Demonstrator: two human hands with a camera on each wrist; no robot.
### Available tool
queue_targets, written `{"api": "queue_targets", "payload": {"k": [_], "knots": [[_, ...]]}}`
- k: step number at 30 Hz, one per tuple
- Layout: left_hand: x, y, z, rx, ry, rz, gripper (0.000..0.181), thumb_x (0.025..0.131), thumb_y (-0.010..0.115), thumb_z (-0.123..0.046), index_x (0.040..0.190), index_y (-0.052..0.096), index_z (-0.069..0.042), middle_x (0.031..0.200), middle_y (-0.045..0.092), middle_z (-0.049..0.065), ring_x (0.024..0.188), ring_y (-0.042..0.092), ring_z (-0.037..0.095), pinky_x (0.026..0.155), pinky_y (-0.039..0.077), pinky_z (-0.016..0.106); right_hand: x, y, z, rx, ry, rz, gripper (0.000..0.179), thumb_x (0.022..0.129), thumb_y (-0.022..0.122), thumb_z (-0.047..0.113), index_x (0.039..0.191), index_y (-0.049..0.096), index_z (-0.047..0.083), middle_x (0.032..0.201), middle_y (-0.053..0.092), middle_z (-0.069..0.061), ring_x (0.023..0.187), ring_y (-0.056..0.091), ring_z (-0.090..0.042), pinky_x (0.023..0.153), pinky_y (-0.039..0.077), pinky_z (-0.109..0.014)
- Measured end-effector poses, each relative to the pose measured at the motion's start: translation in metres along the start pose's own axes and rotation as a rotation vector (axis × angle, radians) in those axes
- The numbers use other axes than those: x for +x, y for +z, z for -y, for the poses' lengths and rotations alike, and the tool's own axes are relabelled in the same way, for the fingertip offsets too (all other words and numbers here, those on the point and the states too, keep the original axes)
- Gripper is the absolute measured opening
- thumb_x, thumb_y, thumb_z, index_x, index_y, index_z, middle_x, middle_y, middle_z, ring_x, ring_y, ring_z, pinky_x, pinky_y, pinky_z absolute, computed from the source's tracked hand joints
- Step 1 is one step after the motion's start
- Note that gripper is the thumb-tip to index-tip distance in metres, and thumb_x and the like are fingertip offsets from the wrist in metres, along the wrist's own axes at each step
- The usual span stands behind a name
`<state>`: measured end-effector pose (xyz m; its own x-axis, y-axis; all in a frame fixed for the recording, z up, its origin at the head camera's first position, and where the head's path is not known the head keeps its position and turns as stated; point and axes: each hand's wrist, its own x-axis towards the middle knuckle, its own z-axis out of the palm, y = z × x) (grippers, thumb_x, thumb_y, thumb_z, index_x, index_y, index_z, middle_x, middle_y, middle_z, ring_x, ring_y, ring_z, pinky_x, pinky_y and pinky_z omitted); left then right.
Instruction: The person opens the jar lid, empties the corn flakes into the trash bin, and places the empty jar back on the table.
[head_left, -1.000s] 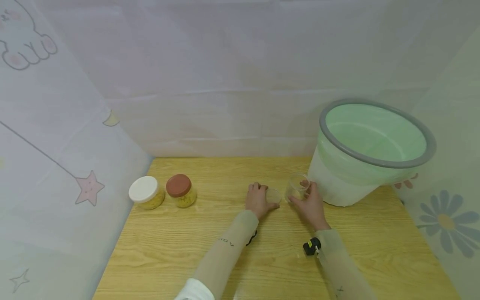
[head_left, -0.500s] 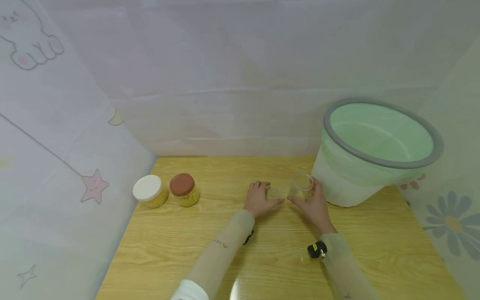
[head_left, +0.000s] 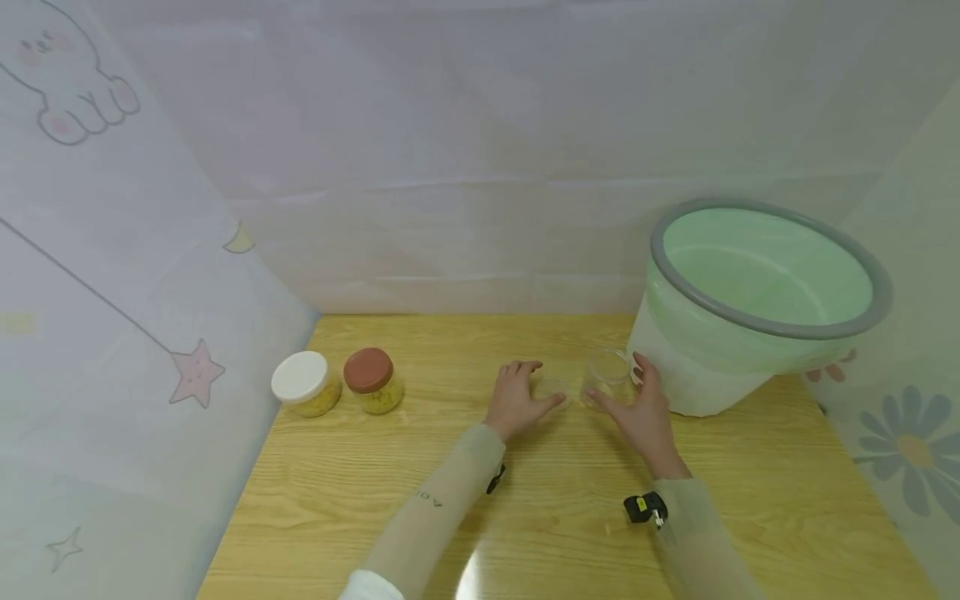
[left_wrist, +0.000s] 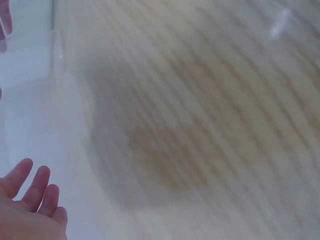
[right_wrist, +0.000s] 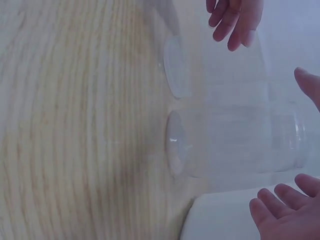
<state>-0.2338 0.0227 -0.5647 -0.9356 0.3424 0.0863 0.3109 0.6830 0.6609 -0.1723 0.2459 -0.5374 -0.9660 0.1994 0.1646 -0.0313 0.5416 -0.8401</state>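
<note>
On the left, a white-lidded jar [head_left: 305, 382] and a red-lidded jar [head_left: 372, 379] stand close together on the counter [head_left: 352, 492], yellow contents in both, well apart from my hands. Then comes my left hand [head_left: 516, 402], fingers loosely spread with nothing in them, beside a clear round piece [right_wrist: 175, 67] lying flat — lid or shallow dish, I can't tell which. Just right of that the clear jar [head_left: 609, 382] stands upright, and my right hand [head_left: 645, 418] curves loosely about it, thumb and fingers apart from its wall. Farthest right is the pale green tub [head_left: 697, 358], near the jar. What I'd watch for is a knock: my right fingers seem to be in the narrow gap between jar and tub, so a careless sweep could tip the jar, and the flat piece is so faint that my left hand could nudge it or miss its edge. Counted: two lidded jars, one clear jar, one clear round piece, one tub — and two hands, both empty.
</note>
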Motion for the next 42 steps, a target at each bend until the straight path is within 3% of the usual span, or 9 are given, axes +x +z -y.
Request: {"api": "queue_targets", "payload": {"k": [7, 23, 31, 38, 42], "knots": [[-0.002, -0.016, -0.011, -0.042, 0.045, -0.034, 0.075, 0.091, 0.070, -0.056, 0.147, 0.051, -0.010, 0.140, 0.052, 0.008, 0.129, 0.043, 0.025, 0.108, 0.039, 0.042, -0.001, -0.008, 0.008, 0.026, -0.052, -0.047, 0.102, 0.086, 0.086, 0.029, 0.160, 0.021, 0.004, 0.157, 0.030, -0.025, 0.141, 0.032, -0.046, 0.111, 0.030, -0.061], [-0.012, -0.052, -0.015, -0.118, 0.073, -0.117, 0.074, 0.091, 0.073, -0.051, 0.148, 0.050, -0.010, 0.140, 0.052, 0.006, 0.131, 0.043, 0.024, 0.108, 0.039, 0.043, -0.007, -0.020, 0.042, 0.029, -0.182, -0.114, 0.093, 0.082, 0.089, 0.020, 0.155, 0.034, 0.001, 0.150, 0.038, -0.024, 0.137, 0.036, -0.043, 0.111, 0.029, -0.060], [-0.027, -0.068, -0.016, -0.196, 0.091, -0.156, 0.073, 0.091, 0.072, -0.054, 0.148, 0.050, -0.014, 0.140, 0.052, 0.005, 0.133, 0.042, 0.023, 0.109, 0.038, 0.046, -0.010, -0.018, 0.049, 0.044, -0.190, -0.090, 0.092, 0.083, 0.088, 0.025, 0.155, 0.035, 0.005, 0.151, 0.040, -0.019, 0.136, 0.038, -0.040, 0.110, 0.031, -0.058], [-0.052, -0.079, -0.007, -0.226, 0.104, -0.176, 0.071, 0.091, 0.072, -0.054, 0.147, 0.052, -0.014, 0.138, 0.054, 0.004, 0.130, 0.045, 0.023, 0.107, 0.039, 0.048, -0.014, -0.016, 0.055, 0.042, -0.239, -0.060, 0.087, 0.084, 0.088, 0.023, 0.152, 0.039, 0.000, 0.150, 0.042, -0.020, 0.137, 0.039, -0.040, 0.107, 0.033, -0.060], [-0.063, -0.086, -0.003, -0.237, 0.103, -0.192, 0.069, 0.091, 0.075, -0.051, 0.145, 0.053, -0.014, 0.137, 0.054, 0.001, 0.127, 0.047, 0.023, 0.105, 0.041, 0.046, -0.016, -0.015, 0.058, 0.048, -0.252, -0.035, 0.082, 0.087, 0.085, 0.024, 0.153, 0.041, 0.006, 0.153, 0.041, -0.017, 0.139, 0.038, -0.039, 0.107, 0.032, -0.063]]}}
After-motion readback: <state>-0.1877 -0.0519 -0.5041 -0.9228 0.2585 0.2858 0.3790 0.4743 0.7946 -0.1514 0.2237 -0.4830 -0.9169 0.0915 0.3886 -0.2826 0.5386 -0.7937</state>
